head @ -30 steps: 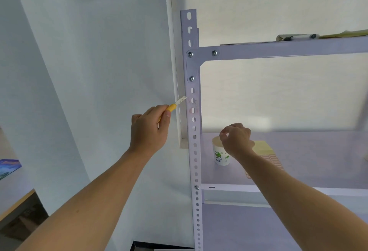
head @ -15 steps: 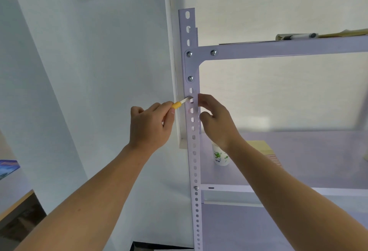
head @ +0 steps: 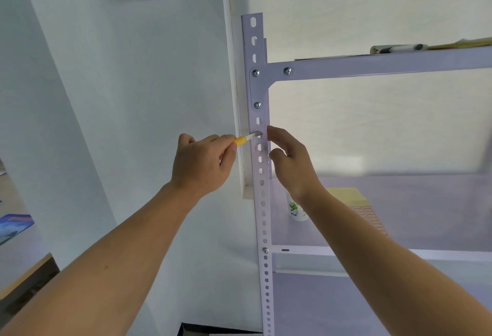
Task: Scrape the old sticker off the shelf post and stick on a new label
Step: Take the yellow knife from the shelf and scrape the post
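Nearest: my two bare forearms, reaching up from the lower corners toward the shelf post (head: pixel 262 202), a pale perforated upright with slots and holes down its face.

Left hand (head: pixel 202 165): fingers closed around a yellow-handled scraper (head: pixel 246 139), thumb along the handle. The short metal blade points right and its tip meets the face of the post, just below a slot and well under the bolted corner bracket.

Right hand (head: pixel 290 160): fingers loosely curled, holding nothing. The forefinger tip presses the post's right edge level with the blade tip; the thumb touches the same edge a little lower. Any sticker under the blade is too small to make out (I cannot tell whether one remains).

Middle shelf (head: pixel 426 202), behind my right wrist: a white paper cup (head: pixel 295 209) with a green print stands near the shelf's left front corner, just beside the post, partly hidden by my arm. To its right, a tan pad (head: pixel 346 194) lies flat, and against it a sheet of labels (head: pixel 370 216) in pinkish rows, part covered by my forearm.

Top shelf (head: pixel 386 65): the front rail is bolted to the post by three screws; a marker (head: pixel 399 48) and some yellowish paper lie on top toward the right.

Farthest: white wall (head: pixel 133 82) behind the post, and a tabletop (head: pixel 18 250) edge at far left with a blue booklet (head: pixel 13 225).
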